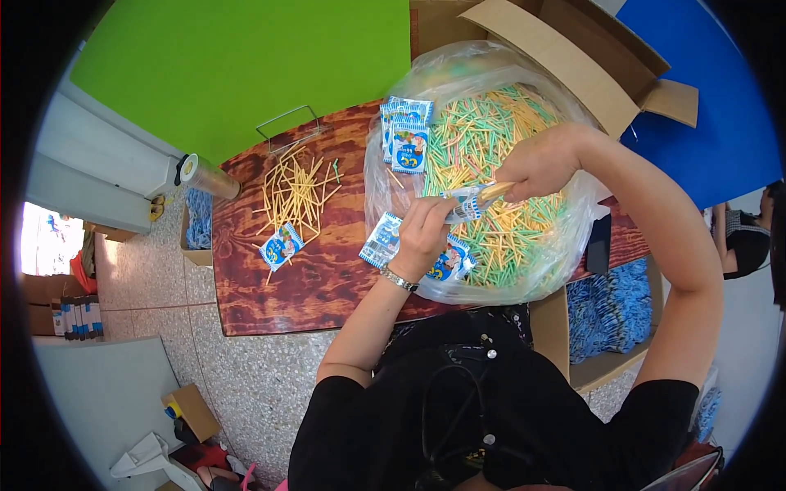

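My left hand (421,236), a watch on its wrist, is closed on a small blue-and-white packet (467,207). Thin yellow sticks (494,192) are pinched in my right hand (539,161), their ends at the packet's right end. How far in they reach I cannot tell. Both hands are over a large clear plastic bag (385,190) full of loose green, yellow and pink sticks (512,245). Beside my left hand a similar packet (381,240) lies on the bag's edge, and another packet (450,260) sits partly behind that hand. Several packets (408,146) lie at the bag's far left.
On the reddish wooden table (270,315), a pile of yellow sticks (296,192) lies left of the bag, with a packet (282,247) against it. A wire stand (286,123) and an open cardboard box (565,57) are farther back. Blue packets fill a carton (610,307) below right.
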Demonstrator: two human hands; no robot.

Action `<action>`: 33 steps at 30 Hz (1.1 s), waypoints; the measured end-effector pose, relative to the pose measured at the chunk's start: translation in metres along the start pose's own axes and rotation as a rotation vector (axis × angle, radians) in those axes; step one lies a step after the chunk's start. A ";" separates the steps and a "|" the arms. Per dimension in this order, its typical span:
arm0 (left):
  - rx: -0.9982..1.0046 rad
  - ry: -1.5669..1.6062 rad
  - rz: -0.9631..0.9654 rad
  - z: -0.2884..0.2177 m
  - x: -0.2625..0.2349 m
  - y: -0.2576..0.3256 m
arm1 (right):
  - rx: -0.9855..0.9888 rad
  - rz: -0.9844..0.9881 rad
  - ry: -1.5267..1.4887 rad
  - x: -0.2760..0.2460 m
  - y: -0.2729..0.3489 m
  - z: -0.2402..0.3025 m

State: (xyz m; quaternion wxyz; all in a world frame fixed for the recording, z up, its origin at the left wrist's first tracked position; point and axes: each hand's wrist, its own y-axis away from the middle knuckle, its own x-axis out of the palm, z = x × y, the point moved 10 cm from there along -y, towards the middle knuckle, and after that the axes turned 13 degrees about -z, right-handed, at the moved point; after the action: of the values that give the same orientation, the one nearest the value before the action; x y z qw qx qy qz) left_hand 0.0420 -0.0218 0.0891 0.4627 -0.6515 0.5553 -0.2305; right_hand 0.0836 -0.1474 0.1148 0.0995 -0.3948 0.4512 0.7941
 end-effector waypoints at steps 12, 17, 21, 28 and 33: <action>-0.605 0.260 0.070 0.050 0.018 0.016 | -0.196 -0.789 0.192 -0.062 0.037 0.039; -0.838 0.635 0.011 0.072 0.028 0.024 | -0.135 -0.975 -0.162 -0.060 0.022 0.008; -0.570 0.329 0.070 0.089 0.016 0.016 | -0.175 -1.227 -0.141 -0.039 -0.009 -0.003; -0.789 -0.190 0.159 0.193 0.011 0.042 | 0.077 -1.395 -0.204 -0.009 -0.114 -0.056; -0.724 -0.311 0.328 0.222 0.043 0.036 | 0.283 -1.284 -0.309 -0.009 -0.159 -0.090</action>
State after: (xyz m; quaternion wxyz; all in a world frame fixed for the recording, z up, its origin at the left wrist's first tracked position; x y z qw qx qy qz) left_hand 0.2162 0.0160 -0.0543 0.3129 -0.7019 0.6203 0.1568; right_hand 0.2193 -0.1256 -0.0058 0.6658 -0.4495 0.2072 0.5583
